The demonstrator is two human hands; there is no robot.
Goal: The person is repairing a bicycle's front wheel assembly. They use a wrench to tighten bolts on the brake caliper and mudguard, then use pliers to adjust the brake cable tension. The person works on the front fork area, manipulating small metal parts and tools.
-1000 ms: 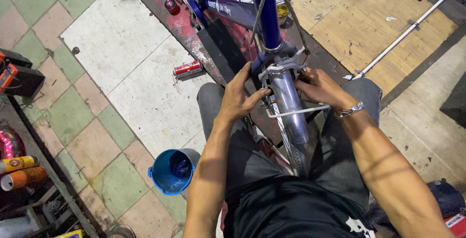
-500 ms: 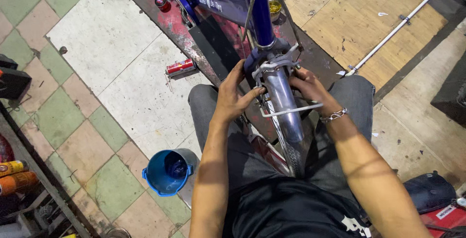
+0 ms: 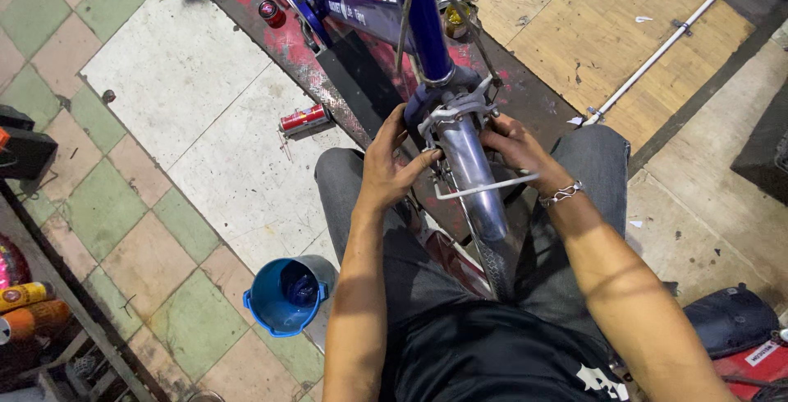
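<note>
Left hand (image 3: 392, 174) grip half-curled, fingertips touching the silver metal brake caliper (image 3: 451, 115) on the blue bicycle frame (image 3: 427, 25) — right hand (image 3: 515, 146) grip curled on the caliper's right side, pinch unclear. Caliper sits above the shiny chrome mudguard (image 3: 476, 180), between the knees. Tiled floor (image 3: 164, 98), blue plastic bucket (image 3: 287, 295) near left, red can (image 3: 305, 119) farther. Fingertips partly hidden.
</note>
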